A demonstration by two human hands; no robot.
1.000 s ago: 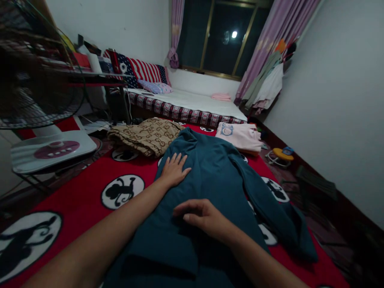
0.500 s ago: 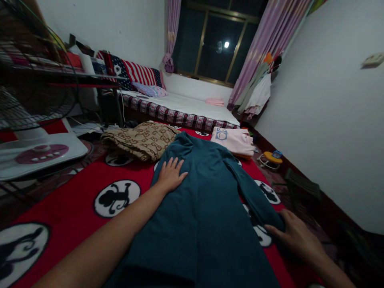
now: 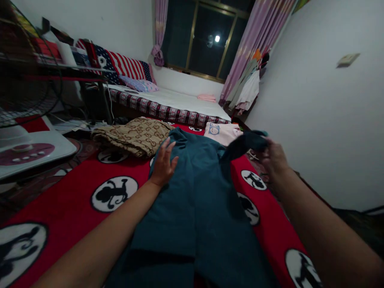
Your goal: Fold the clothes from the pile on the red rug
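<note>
A long teal garment [image 3: 207, 200] lies spread over a red blanket [image 3: 75, 188] printed with black monkey figures in white circles. My right hand [image 3: 273, 157] is closed on the end of its right-side sleeve [image 3: 246, 145] and holds it raised above the blanket, so the sleeve bends up from the shoulder. On the left side of the garment, near the shoulder, my left hand [image 3: 164, 165] has its fingers apart and holds nothing. Whether its palm touches the cloth I cannot tell. The left-side sleeve is not visible.
Folded brown patterned cloth [image 3: 135, 136] lies left of the garment's top, folded pink clothing [image 3: 220, 133] to its right. A fan base [image 3: 27, 154] stands at left, beside a cluttered desk. Behind is a bed [image 3: 177, 102] under a window; a wall rises at right.
My right hand has lifted the sleeve end from low at the right, up and forward. My left hand's fingers have risen slightly, and the view has shifted a little to the right.
</note>
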